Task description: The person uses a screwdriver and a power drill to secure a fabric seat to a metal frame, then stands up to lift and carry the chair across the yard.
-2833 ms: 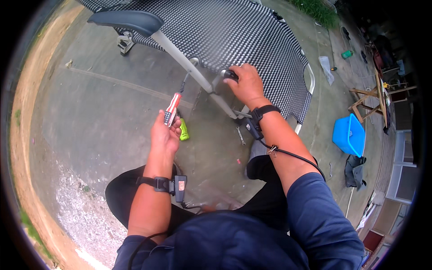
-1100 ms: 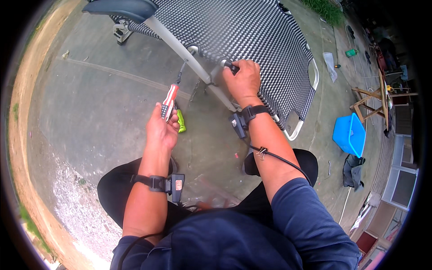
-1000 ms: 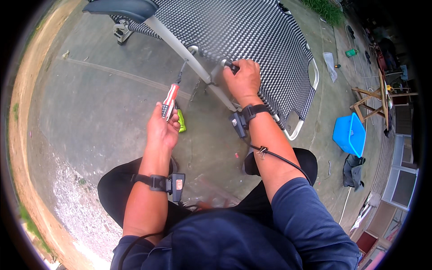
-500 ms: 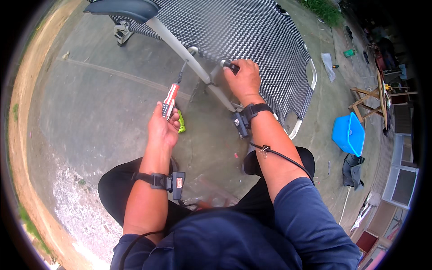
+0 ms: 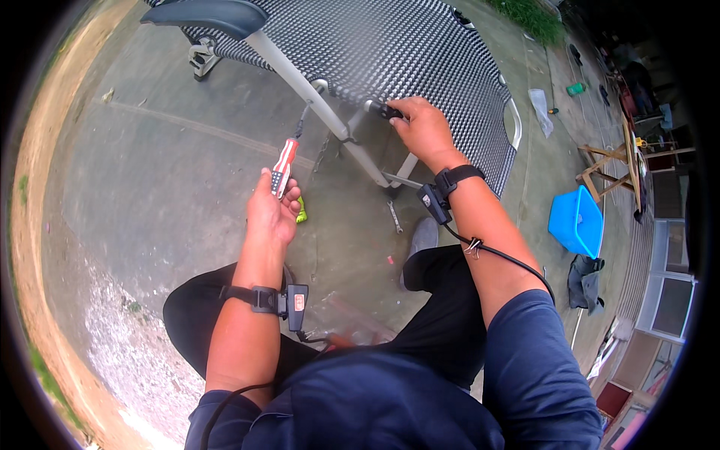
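My left hand (image 5: pixel 271 208) is closed around the patterned handle of a slim tool (image 5: pixel 284 161), striped red and white with a dark starred end. Its dark metal tip points up toward the grey tube (image 5: pixel 304 82) of a reclining chair with black-and-white woven fabric (image 5: pixel 420 60). I cannot make out what kind of tool it is. My right hand (image 5: pixel 424 127) pinches a black fitting (image 5: pixel 385 110) at the end of a light tube under the fabric's near edge. Partly hidden behind my left fingers is a yellow-green object (image 5: pixel 302 212).
An open-ended wrench (image 5: pixel 394 217) lies on the concrete near my shoe (image 5: pixel 424 234). The chair's dark armrest (image 5: pixel 206 16) juts out at the upper left. On the right stand a blue bin (image 5: pixel 576 223) and a wooden frame (image 5: pixel 606 169), with a dark bag (image 5: pixel 585 283) below.
My right forearm has swung to the right and the hand has shifted its grip on the black fitting, uncovering the wrench and my shoe. The left hand stays put with its tool.
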The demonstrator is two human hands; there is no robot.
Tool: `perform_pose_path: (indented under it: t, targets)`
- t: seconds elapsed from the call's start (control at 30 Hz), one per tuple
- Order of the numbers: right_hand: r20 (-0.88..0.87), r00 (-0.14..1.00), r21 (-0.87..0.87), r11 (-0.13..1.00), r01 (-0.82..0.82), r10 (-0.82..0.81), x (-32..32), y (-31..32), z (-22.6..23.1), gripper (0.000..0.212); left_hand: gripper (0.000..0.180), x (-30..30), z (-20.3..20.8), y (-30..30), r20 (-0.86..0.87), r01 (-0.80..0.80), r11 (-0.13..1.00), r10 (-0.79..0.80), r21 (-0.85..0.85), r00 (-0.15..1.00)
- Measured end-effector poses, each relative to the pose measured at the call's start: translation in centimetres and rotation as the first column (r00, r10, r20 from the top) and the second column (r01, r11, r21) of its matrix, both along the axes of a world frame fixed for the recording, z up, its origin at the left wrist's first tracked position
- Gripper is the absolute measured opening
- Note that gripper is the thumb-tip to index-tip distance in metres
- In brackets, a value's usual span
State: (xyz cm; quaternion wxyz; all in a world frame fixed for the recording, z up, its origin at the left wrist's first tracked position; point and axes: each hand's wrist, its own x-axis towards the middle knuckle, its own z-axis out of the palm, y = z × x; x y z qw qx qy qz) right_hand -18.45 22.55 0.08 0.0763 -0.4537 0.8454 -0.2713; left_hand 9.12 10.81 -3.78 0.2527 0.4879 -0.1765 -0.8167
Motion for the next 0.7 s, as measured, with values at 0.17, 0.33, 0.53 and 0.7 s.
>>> perform_pose_path:
  t: [0.17, 0.33, 0.53, 0.7]
  targets:
    - [0.061, 0.995, 0.178, 0.980, -0.085, 0.076, -3.1, 2.5, 2.5, 0.037, 0.035, 0.1, -0.2, 0.0, -0.010, 0.006, 1.000, -0.006, -0.008, 1.000]
    - [0.160, 0.984, 0.364, 0.921, -0.137, 0.083, -4.0, 5.4, 2.2, 0.043, 0.035, -0.2, -0.2, 0.1, 0.001, 0.005, 1.000, -0.005, -0.012, 1.000]
    - [0.283, 0.959, 0.442, 0.889, -0.115, -0.016, -4.9, 8.5, -0.2, 0.041, 0.036, -0.2, -0.2, 0.1, 0.021, 0.009, 0.999, -0.009, -0.038, 1.000]
    - [0.386, 0.920, 0.378, 0.922, -0.082, -0.076, -6.1, 10.9, -2.4, 0.038, 0.036, -0.4, -0.3, 0.1, 0.024, 0.001, 0.999, 0.000, -0.038, 1.000]
